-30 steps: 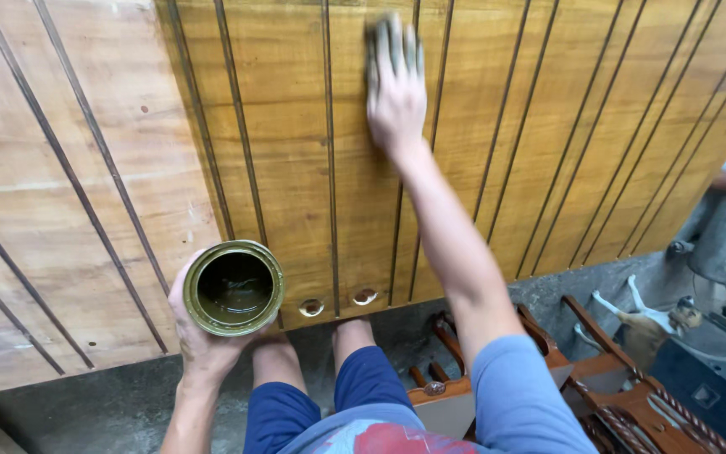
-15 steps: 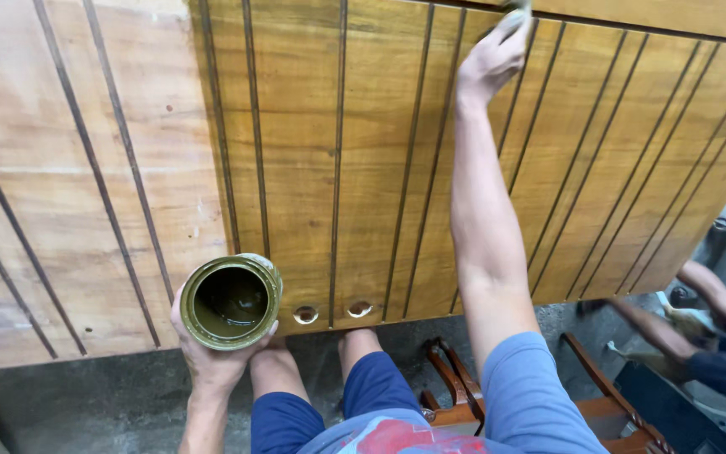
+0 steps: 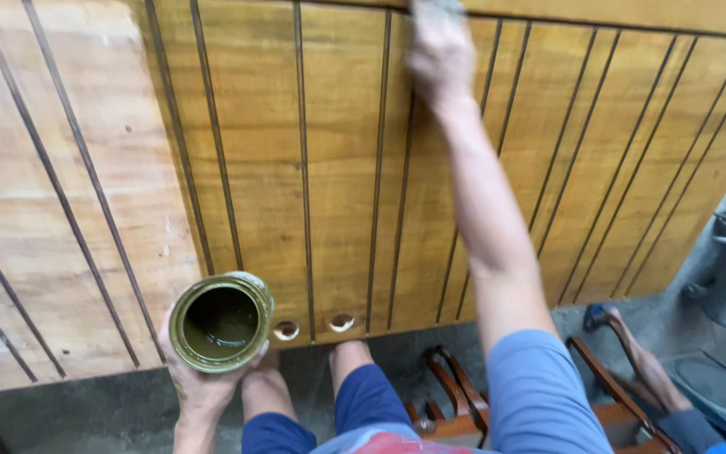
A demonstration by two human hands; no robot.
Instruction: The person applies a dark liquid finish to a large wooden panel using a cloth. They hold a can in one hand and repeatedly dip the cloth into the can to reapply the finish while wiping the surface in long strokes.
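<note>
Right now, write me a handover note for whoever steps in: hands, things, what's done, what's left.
Left hand: holds an open tin from below, dark liquid low inside, at the panel's near edge.
Right hand: arm stretched out, pressing a grey rag on the far edge of the grooved wooden panel; hand blurred, so the grip is unclear.
Done: the middle and right boards look darker, amber and glossy.
Left: the left boards are pale and dull, apparently uncoated.
Nearby: another person's leg on the floor to the right.

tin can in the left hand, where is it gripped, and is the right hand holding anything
The left hand cups the open tin can from below, around its base. The right hand presses a blurred grey pad or cloth on the wooden panel.
</note>
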